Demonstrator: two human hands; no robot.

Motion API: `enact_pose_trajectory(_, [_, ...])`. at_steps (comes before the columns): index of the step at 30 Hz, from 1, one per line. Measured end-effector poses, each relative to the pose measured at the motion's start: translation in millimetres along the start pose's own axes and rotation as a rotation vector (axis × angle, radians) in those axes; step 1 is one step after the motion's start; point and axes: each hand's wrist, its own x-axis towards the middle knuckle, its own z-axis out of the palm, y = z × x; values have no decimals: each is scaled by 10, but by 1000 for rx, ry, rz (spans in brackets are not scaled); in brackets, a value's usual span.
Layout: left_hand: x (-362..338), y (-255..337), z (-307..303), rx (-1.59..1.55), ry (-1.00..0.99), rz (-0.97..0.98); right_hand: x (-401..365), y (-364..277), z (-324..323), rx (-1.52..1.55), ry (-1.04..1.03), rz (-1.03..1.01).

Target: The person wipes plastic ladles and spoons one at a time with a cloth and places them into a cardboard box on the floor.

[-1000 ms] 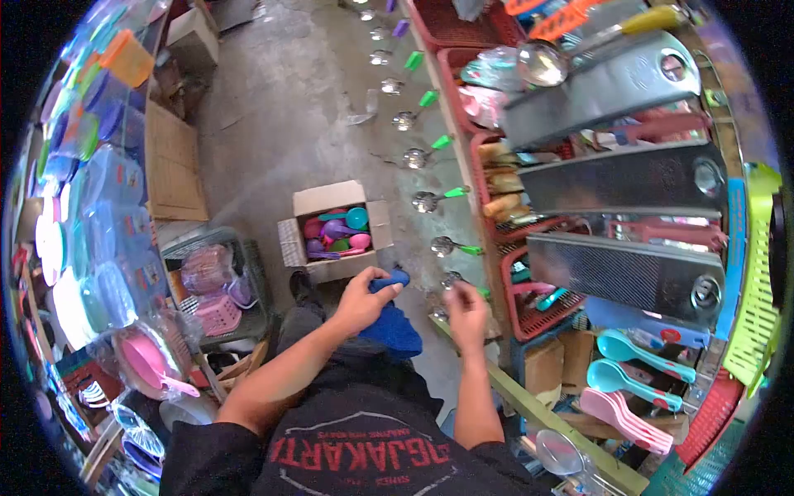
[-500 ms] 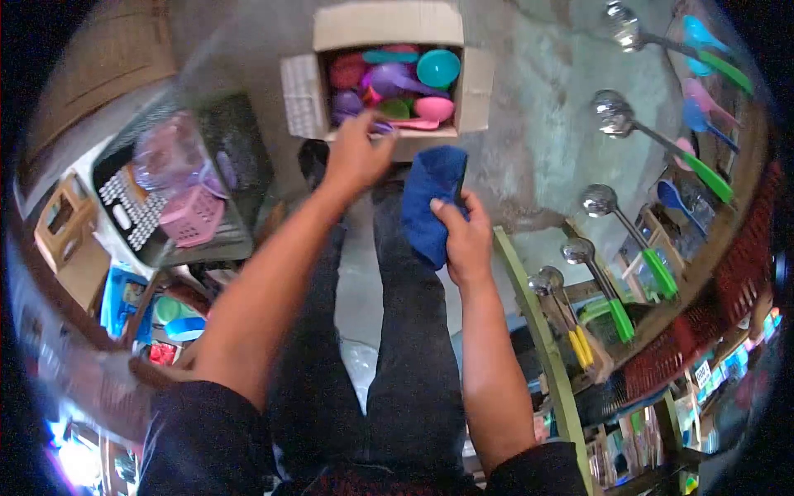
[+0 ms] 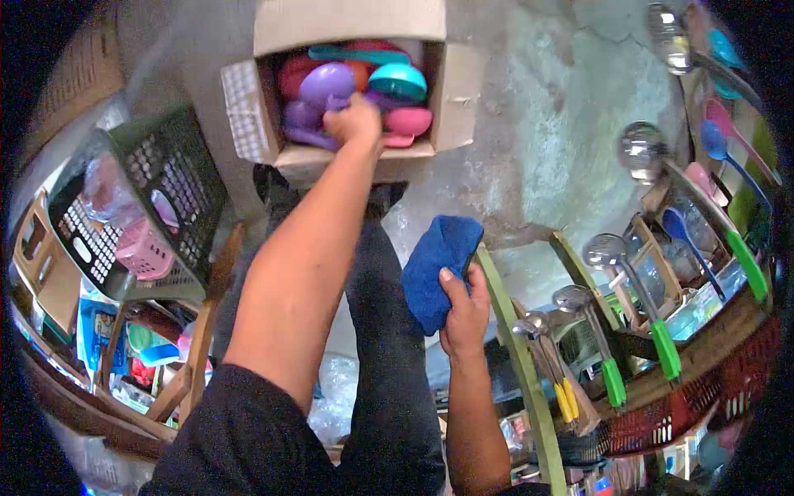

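My left hand [image 3: 357,124] reaches into an open cardboard box [image 3: 356,157], its fingers closed at the neck of a purple ladle [image 3: 325,85]; the exact grip is partly hidden. Around that hand in the box lie a turquoise ladle [image 3: 399,81], a pink ladle [image 3: 408,121] and more purple and red plastic pieces. My right hand [image 3: 465,310] grips a folded dark blue cloth [image 3: 438,269], thumb on top, below and to the right of the box.
On the right, several metal ladles [image 3: 643,151] with green or yellow handles hang along a wooden rail, near a green wooden post [image 3: 519,364]. A dark plastic basket [image 3: 169,182] holding a pink basket [image 3: 143,248] stands at left.
My left hand has moved from the box's front edge deeper among the plastic pieces. My right hand, still holding the blue cloth, sits lower in view. The view has shifted.
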Motion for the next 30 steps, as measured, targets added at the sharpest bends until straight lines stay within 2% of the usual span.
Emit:
enact_pose_trajectory(1, [-20, 67, -169, 99, 53, 69, -64, -65, -17, -34, -9, -32])
enact_pose_trajectory(3, [-173, 243, -601, -50, -25, 200, -235, -284, 9, -55, -26, -85])
enact_pose_trajectory(4, [-112, 189, -816, 51, -24, 296, -339, -415, 48, -76, -46, -111])
enact_pose_trajectory(5, [-371, 493, -1146, -22, -170, 318, -459, -552, 93, -97, -65, -137])
enact_pose_trajectory(6, [-495, 609, -1419, 12, -231, 394, -589, -692, 135, -117, -82, -174])
enact_pose_trajectory(7, [-598, 741, -1694, -46, -419, 344, -723, -825, 163, -100, -98, -202])
enact_pose_trajectory(8, [-798, 920, -1928, -26, -436, 531, -870, -957, 179, -83, -183, -247])
enact_pose_trajectory(9, [-992, 1123, -2217, 83, -492, 581, -1031, -1100, 207, -63, -265, -298])
enact_pose_trajectory(10, [-1195, 1331, -2515, 195, -544, 635, -1239, -1271, 242, -157, -306, -385])
enact_pose_trajectory(11, [-1461, 1544, -2713, 118, -559, 661, -1403, -1371, 238, -368, -317, -617])
enact_pose_trajectory(12, [-1698, 1782, -2914, 58, -631, 662, -1640, -1515, 295, -345, -318, -667])
enact_pose_trajectory(13, [-1900, 1935, -3068, -5, -659, 683, -1905, -1650, 374, -504, -275, -876])
enact_pose_trajectory(14, [-2170, 2176, -3294, 17, -757, 423, -2184, -1778, 443, -663, -210, -1084])
enact_pose_trajectory(15, [-2407, 2379, -3458, 248, -658, 861, -2468, -1898, 495, -815, -142, -1150])
enact_pose_trajectory(16, [-2695, 2648, -3670, 282, -750, 830, -2706, -1999, 503, -937, -100, -1293])
enact_pose_trajectory(17, [-2878, 2718, -3789, 153, -753, 938, -2919, -2132, 510, -1060, -46, -1432])
enact_pose_trajectory(18, [-3102, 2945, -3970, 247, -783, 923, -3151, -2315, 508, -1031, -11, -1494])
enact_pose_trajectory(20, [-3396, 3254, -4272, 319, -791, 952, -3622, -2611, 503, -950, 3, -1487])
enact_pose_trajectory(21, [-3480, 3301, -4380, 222, -806, 1091, -3746, -2730, 489, -929, 22, -1532])
enact_pose_trajectory(22, [-3556, 3358, -4461, 128, -823, 1229, -3785, -2883, 477, -843, -51, -1353])
enact_pose_trajectory(23, [-3630, 3437, -4533, 110, -818, 1275, -3838, -2992, 466, -754, -122, -1175])
enact_pose_trajectory(24, [-3693, 3515, -4591, 107, -779, 1340, -3943, -3013, 510, -787, 41, -1279])
enact_pose_trajectory(25, [-3717, 3590, -4645, 104, -745, 1397, -4167, -2968, 565, -769, 64, -1306])
enact_pose_trajectory(26, [-3691, 3612, -4655, 118, -729, 1325, -4422, -2853, 593, -897, 164, -1515])
enact_pose_trajectory(27, [-3721, 3681, -4709, 96, -729, 1358, -4589, -2771, 584, -1035, 274, -1723])
enact_pose_trajectory(29, [-3795, 3756, -4775, 159, -785, 1421, -4648, -2807, 508, -978, 294, -1793])
enact_pose_trajectory(30, [-3843, 3782, -4802, 130, -753, 1527, -4638, -2935, 445, -897, 174, -1702])
